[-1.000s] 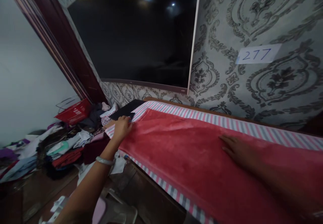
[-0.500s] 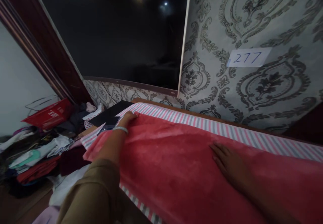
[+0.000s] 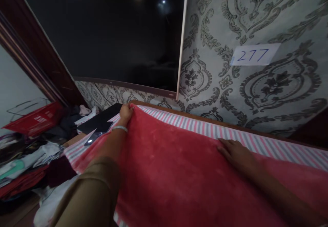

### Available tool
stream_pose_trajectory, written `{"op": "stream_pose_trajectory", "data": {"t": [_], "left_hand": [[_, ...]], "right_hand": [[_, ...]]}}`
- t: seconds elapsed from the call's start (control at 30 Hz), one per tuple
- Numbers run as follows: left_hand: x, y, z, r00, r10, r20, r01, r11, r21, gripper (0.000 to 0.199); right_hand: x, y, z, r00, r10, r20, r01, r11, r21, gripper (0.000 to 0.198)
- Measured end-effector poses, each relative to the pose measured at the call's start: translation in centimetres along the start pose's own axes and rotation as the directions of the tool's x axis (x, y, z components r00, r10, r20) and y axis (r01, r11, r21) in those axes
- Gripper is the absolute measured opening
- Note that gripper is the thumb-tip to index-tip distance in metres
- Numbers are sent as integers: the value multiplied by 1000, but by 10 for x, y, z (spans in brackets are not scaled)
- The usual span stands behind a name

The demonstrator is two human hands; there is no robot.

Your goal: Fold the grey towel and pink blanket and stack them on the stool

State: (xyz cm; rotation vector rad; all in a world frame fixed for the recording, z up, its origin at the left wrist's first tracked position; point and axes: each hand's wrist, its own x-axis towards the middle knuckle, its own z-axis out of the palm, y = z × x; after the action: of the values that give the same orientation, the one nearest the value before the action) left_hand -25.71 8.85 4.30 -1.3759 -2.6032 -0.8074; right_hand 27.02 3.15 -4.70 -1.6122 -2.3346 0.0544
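Observation:
A red plush blanket (image 3: 174, 165) lies spread over pink, grey and white striped cloth (image 3: 189, 123). The stripes show along its far edge and at the left. My left hand (image 3: 126, 112), with a band on the wrist, is closed on the blanket's far left corner. Between my hands the far edge runs fairly straight. My right hand (image 3: 235, 152) rests palm down on the blanket near that same edge, fingers extended and slightly bent. Its fingertips touch the cloth and appear to grip nothing.
A dark flat panel (image 3: 99, 117) and a phone-like object with a light (image 3: 91, 140) lie left of my left hand. Piled clothes (image 3: 33, 158) and a red basket (image 3: 36, 117) are further left. Behind stand a large black screen (image 3: 115, 39) and patterned wall with a "277" label (image 3: 255, 54).
My left hand has pulled the blanket's corner up toward the far edge, covering more of the stripes there. My right hand has shifted slightly right and forward along the edge. The view has shifted slightly.

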Motion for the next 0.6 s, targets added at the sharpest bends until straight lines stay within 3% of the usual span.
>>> {"op": "stream_pose_trajectory", "data": {"t": [0.17,0.33,0.47,0.6], "left_hand": [[2,-7,22,997,-16,71,14,999,34,27],[10,-7,31,999,-23,26,22,998,64,41],[8,-5,43,991,5,130,-18,994,104,32],[7,-5,41,971,23,240,-54,991,122,34]], "right_hand": [[7,-2,-6,1000,-3,-6,3,999,38,42],[20,5,-15,987,136,-84,-133,990,41,34],[23,12,0,980,201,-1,-201,977,66,30],[20,17,7,985,172,22,-173,980,98,35]]}}
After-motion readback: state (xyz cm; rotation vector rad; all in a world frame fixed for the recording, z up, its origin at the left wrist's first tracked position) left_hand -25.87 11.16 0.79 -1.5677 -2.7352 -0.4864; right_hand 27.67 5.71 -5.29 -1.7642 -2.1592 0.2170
